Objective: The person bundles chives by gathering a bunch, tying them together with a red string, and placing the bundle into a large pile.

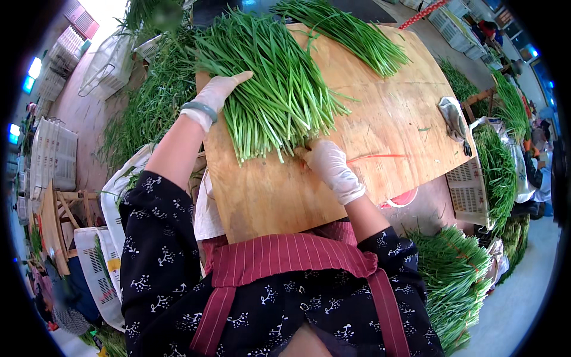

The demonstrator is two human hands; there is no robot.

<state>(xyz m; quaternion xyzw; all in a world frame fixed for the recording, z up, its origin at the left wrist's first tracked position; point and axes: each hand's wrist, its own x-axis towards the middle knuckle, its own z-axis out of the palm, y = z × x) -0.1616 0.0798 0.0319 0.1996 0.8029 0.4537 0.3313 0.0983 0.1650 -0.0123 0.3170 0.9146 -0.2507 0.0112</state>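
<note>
A broad pile of garlic chives (279,89) lies on the wooden board (380,125), its pale stem ends towards me. My left hand (217,95), in a whitish glove with a grey-green band at the wrist, grips the pile's left side, the thumb on top and the other fingers hidden by leaves. Just below the stem ends is my gloved right hand (327,166), its fingers curled closed. An orange-red strip (377,156) runs out from beneath this hand, and a bit of the same colour shows by the fingertips. A smaller bunch of chives (357,41) lies at the far side.
A grey-and-white cloth bundle (453,119) sits on the board's right edge. Loose greens (140,107) are heaped beyond its left side. White crates (110,65) stand on the floor at left. More chives (452,279) are stacked at lower right, and a filled crate (470,190) stands right.
</note>
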